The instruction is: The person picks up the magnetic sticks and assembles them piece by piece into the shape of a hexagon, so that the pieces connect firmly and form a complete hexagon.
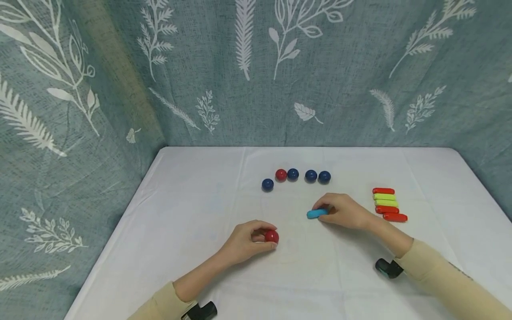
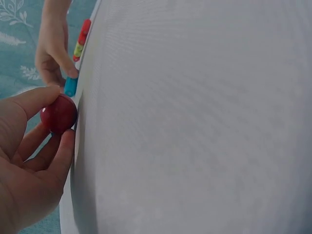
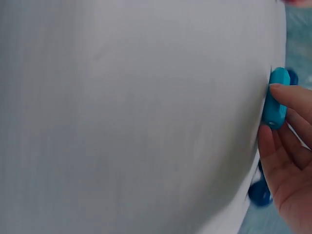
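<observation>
My left hand [image 1: 246,242] pinches a glossy red ball [image 1: 272,236] between thumb and fingers, close over the white cloth left of the middle. In the left wrist view the red ball [image 2: 59,114] sits between the fingertips. Farther right, my right hand [image 1: 344,211] holds a short light-blue stick [image 1: 317,214] with rounded ends, lying level and pointing left. The right wrist view shows the thumb on the side of this blue stick [image 3: 276,100] and a finger near its lower end.
Behind the hands is a loose row: a red ball [image 1: 281,175] and several dark-blue balls [image 1: 311,176]. To the right lie red sticks [image 1: 395,217] and yellow-green sticks [image 1: 385,196], stacked side by side. A patterned teal curtain [image 1: 256,111] borders the white table [image 1: 200,186].
</observation>
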A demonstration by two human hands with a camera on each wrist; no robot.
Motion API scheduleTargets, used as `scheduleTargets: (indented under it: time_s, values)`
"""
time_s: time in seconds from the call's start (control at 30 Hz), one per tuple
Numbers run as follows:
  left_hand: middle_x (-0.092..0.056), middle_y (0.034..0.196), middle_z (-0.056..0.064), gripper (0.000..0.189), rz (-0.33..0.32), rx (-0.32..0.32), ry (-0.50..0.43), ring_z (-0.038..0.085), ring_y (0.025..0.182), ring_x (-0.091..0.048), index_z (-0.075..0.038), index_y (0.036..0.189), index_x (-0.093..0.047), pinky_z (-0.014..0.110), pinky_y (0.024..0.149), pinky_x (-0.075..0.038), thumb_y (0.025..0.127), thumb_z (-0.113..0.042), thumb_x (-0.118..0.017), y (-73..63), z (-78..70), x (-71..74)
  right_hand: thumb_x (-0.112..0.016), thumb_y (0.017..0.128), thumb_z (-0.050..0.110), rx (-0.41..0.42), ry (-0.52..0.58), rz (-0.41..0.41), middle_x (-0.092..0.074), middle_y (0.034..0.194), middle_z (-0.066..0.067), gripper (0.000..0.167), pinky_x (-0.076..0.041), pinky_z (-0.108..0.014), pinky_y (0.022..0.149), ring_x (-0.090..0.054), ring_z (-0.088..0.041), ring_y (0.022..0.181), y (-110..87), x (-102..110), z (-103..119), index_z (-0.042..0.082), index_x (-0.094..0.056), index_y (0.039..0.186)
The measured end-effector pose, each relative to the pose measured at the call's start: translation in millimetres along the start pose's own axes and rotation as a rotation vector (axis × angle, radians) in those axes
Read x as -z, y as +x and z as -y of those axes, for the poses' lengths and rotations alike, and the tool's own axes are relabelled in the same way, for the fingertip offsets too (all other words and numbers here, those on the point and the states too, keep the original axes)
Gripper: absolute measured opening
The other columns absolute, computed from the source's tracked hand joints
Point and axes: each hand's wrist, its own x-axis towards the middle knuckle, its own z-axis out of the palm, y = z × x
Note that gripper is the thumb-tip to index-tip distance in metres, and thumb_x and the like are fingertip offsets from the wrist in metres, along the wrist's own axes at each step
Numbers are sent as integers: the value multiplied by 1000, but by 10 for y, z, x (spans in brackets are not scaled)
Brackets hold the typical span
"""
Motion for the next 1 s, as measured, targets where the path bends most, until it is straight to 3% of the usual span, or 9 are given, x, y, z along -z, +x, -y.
scheduleTargets:
  time_s: [0.27,0.53,1.0]
  values:
    - [-66,114,6,36,3,-8,6,17,100,-63,-6,117,-67,24,85,-52,83,-13,-78,20,27,-9,-73,87,10,92,-9,49,-64,98,7,19,-50,-27,77,-55,-10,83,100,-275,215,12,-69,106]
    - [-66,114,6,36,6,-21,9,19,101,-63,-5,117,-67,24,85,-52,84,-14,-78,25,33,-7,-73,88,10,166,-7,91,-64,96,7,17,-49,-25,75,-54,-9,81,164,-422,416,11,-70,105]
    - [-66,112,9,36,7,-25,-42,19,102,-64,-1,116,-66,23,84,-52,83,-9,-78,10,32,-13,-74,87,12,172,28,106,-65,96,7,17,-52,-26,77,-58,-8,82,201,-472,511,12,-71,104]
